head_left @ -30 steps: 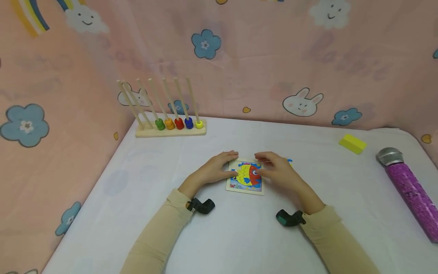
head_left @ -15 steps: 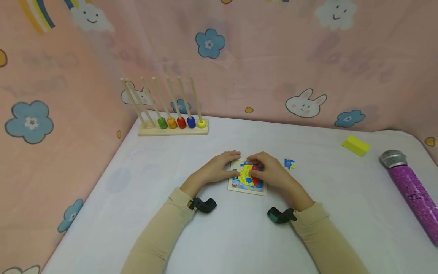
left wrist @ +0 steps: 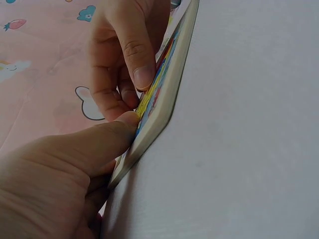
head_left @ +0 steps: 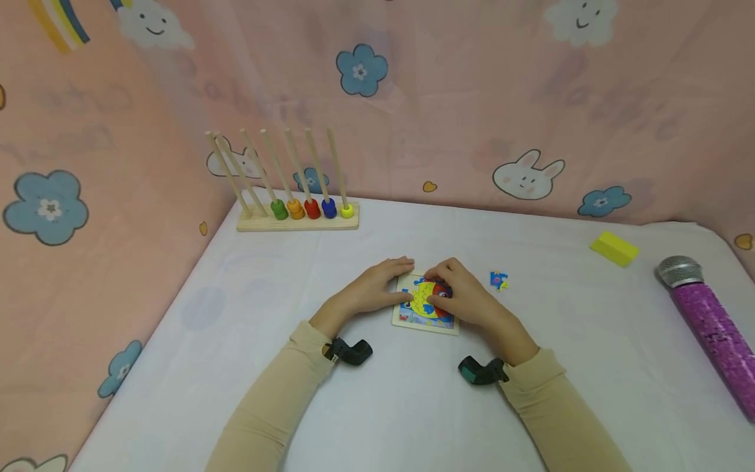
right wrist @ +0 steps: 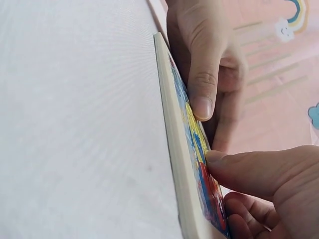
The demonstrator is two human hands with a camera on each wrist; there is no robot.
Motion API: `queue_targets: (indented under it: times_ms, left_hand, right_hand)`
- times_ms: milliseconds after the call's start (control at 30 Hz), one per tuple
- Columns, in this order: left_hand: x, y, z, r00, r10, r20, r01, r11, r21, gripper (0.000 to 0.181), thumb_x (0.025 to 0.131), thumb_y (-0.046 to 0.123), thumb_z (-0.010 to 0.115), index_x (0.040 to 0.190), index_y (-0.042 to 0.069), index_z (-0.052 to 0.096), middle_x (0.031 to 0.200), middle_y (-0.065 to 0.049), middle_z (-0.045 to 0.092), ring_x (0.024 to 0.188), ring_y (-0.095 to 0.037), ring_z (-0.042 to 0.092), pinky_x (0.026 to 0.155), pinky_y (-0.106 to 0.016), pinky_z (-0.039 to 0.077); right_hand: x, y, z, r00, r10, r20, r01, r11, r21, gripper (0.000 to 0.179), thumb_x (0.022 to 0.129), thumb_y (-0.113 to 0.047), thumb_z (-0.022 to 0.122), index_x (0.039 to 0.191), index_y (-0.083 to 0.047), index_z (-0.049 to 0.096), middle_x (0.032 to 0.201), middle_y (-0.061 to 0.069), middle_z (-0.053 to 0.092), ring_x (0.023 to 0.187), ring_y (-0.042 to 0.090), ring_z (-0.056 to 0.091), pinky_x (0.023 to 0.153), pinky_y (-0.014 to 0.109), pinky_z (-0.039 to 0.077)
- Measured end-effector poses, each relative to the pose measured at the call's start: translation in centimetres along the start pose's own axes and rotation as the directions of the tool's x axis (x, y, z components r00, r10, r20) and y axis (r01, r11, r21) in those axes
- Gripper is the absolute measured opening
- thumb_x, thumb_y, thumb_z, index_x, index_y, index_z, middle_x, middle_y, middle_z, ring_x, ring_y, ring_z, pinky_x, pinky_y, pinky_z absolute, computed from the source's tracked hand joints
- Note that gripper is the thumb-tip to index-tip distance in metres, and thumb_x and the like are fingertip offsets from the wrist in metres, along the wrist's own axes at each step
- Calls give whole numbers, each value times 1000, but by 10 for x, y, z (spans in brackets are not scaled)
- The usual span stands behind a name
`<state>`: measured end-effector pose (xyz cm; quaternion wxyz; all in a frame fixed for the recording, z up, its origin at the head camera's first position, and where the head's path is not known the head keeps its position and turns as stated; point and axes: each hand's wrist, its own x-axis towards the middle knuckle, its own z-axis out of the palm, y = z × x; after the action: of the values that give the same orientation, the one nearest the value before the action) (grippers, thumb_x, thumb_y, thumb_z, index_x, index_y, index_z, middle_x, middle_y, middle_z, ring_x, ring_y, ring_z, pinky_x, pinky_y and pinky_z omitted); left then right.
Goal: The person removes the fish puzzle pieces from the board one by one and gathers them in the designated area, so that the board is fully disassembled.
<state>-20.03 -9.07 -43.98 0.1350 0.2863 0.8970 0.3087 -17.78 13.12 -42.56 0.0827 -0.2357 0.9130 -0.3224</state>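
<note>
A small square jigsaw puzzle (head_left: 425, 321) with a yellow-and-red fish lies in a pale wooden tray in the middle of the table. My left hand (head_left: 377, 286) grips its left side, thumb on the picture and fingers around the edge, as the left wrist view shows. My right hand (head_left: 463, 292) is over its upper right part. The right thumb touches the picture near the fish's red head, the other fingers curled beyond it; I cannot tell whether a piece is pinched there. Bare wood shows at the tray's upper left. A loose blue puzzle piece (head_left: 499, 280) lies right of the tray.
At the back left stands a wooden counting rack (head_left: 297, 224) with tall pegs and coloured beads. A yellow block (head_left: 615, 248) and a purple microphone (head_left: 708, 328) lie on the right. Behind the white-covered table (head_left: 389, 406) hangs a pink printed cloth (head_left: 425, 118).
My right hand has moved left onto the puzzle, uncovering the loose piece on the right, and has stayed nearly still since half a second ago. My left hand keeps its grip.
</note>
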Motion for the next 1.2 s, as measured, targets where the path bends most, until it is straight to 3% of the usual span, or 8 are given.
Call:
queue_targets:
  times_ms: [333, 500, 733, 1200]
  left_hand:
    - [0, 0, 0, 1000, 4, 7, -4, 1000, 2, 66, 90, 39, 64, 145, 12, 40, 154, -1, 32, 145, -23, 23, 118, -41, 20]
    - [1, 1, 0, 1000, 3, 9, -3, 1000, 12, 66, 90, 39, 63, 145, 12, 40, 154, -1, 32, 144, -22, 23, 118, -41, 21]
    - [1, 1, -1, 1000, 2, 4, -2, 1000, 11, 66, 90, 39, 64, 145, 13, 40, 154, -1, 32, 144, -22, 24, 118, -41, 21]
    - [1, 1, 1, 1000, 7, 4, -7, 1000, 6, 66, 90, 39, 64, 145, 12, 40, 154, -1, 32, 144, -22, 24, 118, -41, 22]
  right_hand:
    - [1, 1, 4, 998, 64, 16, -65, 994, 88, 37, 86, -10, 67, 120, -3, 55, 123, 18, 40, 113, 33, 44, 105, 54, 38]
    - [1, 2, 3, 998, 61, -2, -60, 988, 146, 39, 85, -7, 69, 119, -5, 51, 122, 18, 37, 110, 32, 41, 99, 51, 41]
    - [0, 3, 6, 998, 2, -60, 6, 991, 135, 40, 84, -7, 69, 119, -5, 50, 118, 16, 50, 107, 29, 44, 93, 46, 40]
    - [-3, 10, 8, 993, 45, -111, -28, 987, 156, 35, 89, -10, 64, 123, -4, 58, 117, 12, 58, 104, 25, 54, 94, 44, 48]
